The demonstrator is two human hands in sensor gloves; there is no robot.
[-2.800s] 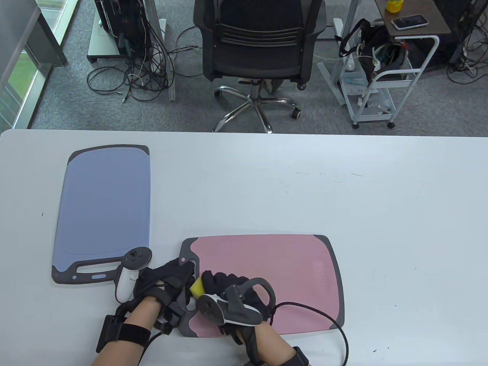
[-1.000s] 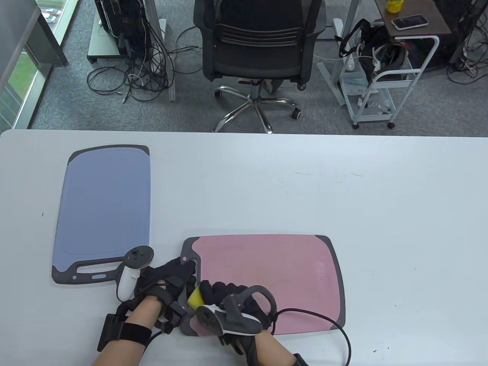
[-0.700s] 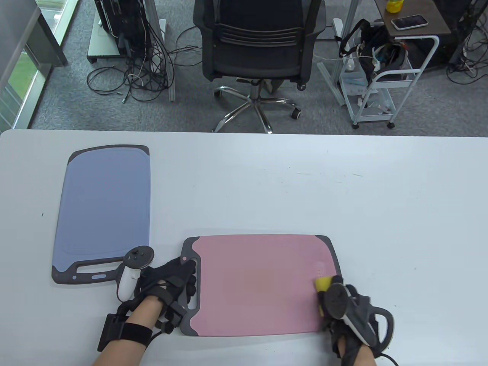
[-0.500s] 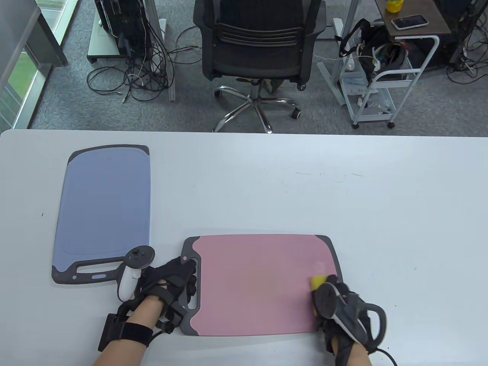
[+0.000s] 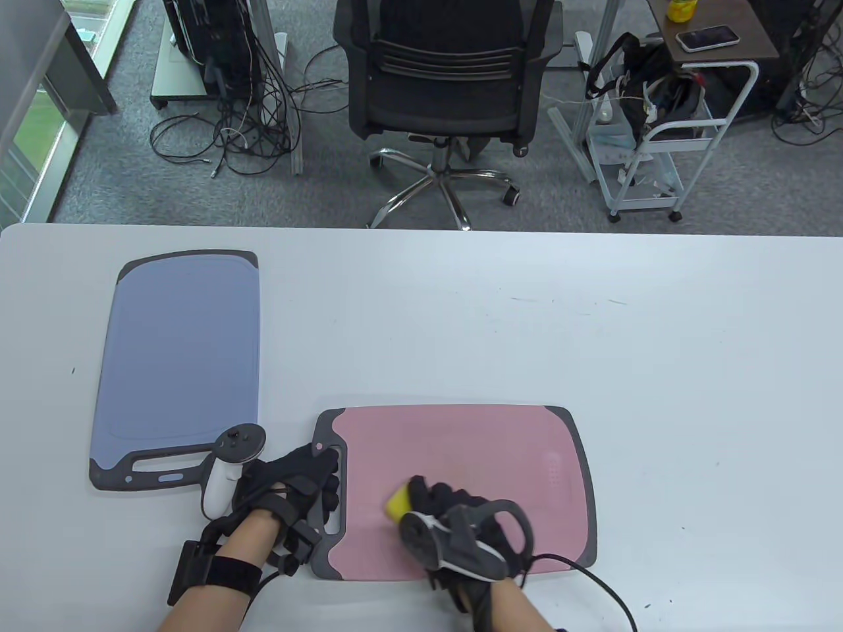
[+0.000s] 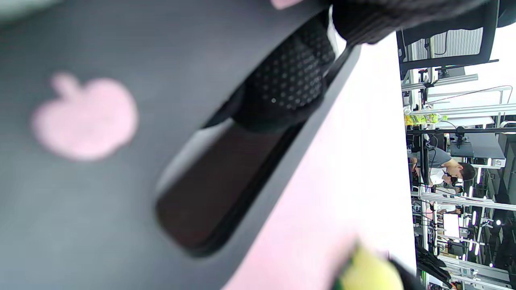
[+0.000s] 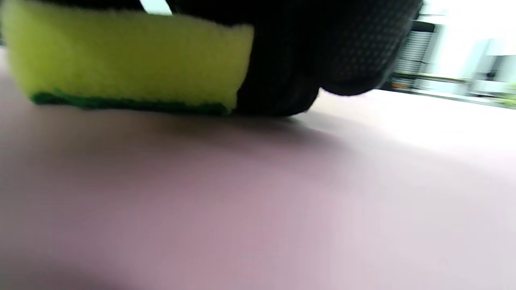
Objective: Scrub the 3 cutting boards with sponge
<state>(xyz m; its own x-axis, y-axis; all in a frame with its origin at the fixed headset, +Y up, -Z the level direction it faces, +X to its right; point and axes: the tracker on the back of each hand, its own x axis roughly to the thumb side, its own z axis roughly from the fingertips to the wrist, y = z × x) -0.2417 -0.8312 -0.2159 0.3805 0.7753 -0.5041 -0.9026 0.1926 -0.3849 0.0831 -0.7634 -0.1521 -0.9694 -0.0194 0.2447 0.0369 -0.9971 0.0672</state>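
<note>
Your left hand [image 5: 296, 490] hooks fingers through pink board [image 5: 487, 447] handle, pinning it. Right hand [image 5: 454, 520] grips sponge [image 5: 397, 503], green face down, scrubbing.

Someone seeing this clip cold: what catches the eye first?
The right hand pressing a yellow sponge onto the pink cutting board at the table's near edge. The left hand steadies that board by its grey handle end, fingers through the slot. A blue cutting board lies untouched to the left.
</note>
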